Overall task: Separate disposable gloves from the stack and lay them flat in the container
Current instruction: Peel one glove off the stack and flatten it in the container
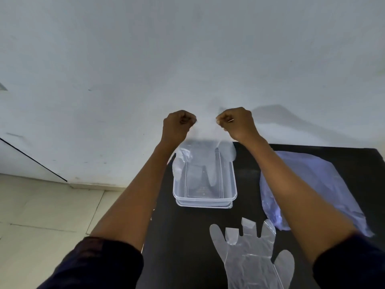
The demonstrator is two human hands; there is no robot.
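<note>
Two hands are holding up one clear glove over the box.
The left hand [180,124] and right hand [235,122] are pinching the glove [205,161] cuff with closed fingers; it is hanging long-ways, glove tips pointing down into the container [234,184].

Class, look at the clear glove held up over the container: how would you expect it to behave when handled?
Probably floppy: the held glove hangs limp from the left hand and right hand. Likely very light, since it is thin and see-through. Its fingers droop into the container.

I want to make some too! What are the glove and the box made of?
The glove on the table looks like thin clear plastic film: see-through, crinkled, faintly shiny. The box looks like stiffer clear plastic: its walls stand up, smooth and glossy. The exact plastics cannot be told.
</note>
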